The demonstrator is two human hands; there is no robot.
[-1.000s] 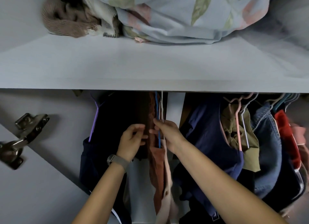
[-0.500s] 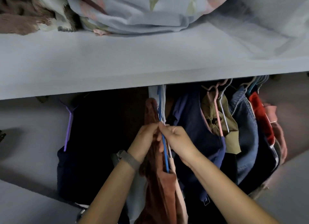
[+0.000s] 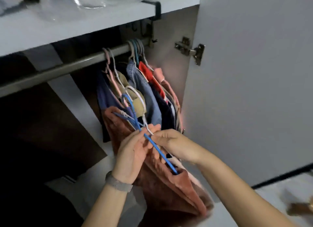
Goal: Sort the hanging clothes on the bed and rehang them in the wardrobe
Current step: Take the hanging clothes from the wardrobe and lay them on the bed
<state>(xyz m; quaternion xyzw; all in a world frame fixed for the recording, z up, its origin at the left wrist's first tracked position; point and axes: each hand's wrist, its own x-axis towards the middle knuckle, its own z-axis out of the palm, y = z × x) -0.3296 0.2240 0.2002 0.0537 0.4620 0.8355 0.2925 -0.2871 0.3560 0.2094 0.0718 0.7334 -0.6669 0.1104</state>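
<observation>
While both hooks are hanging free of the grey metal wardrobe rail (image 3: 67, 66), the chief risk, as I judge it, is tangling: the blue plastic hanger (image 3: 157, 148) and the white plastic hanger (image 3: 138, 98) are crossing each other near their necks, and their hooks are lying against the beige garment (image 3: 135, 104) already hanging at the far right of the rail. Pulling the pair away could snag a hook on that cloth or on the pink hanger (image 3: 110, 72) beside it and drag hung clothes off. The fluffy rust-pink garment (image 3: 162, 181) is also drooping well below the hands, so it could be sliding off the blue hanger's arm if the hold loosens.

The left hand (image 3: 133, 157), with a grey woven watch strap (image 3: 118, 184) at its wrist, is lying half open, its fingers loosely curled under the blue hanger's shaft and against the rust-pink cloth. The right hand (image 3: 171, 145) is closing in a pinch on the wire necks where the blue and white hangers are meeting; how much of each it is gripping I cannot tell. The two hands are working close together, nearly touching, in front of the open wardrobe, just near of the denim garment (image 3: 145, 91) and the red garment (image 3: 149, 74) on the rail.
</observation>
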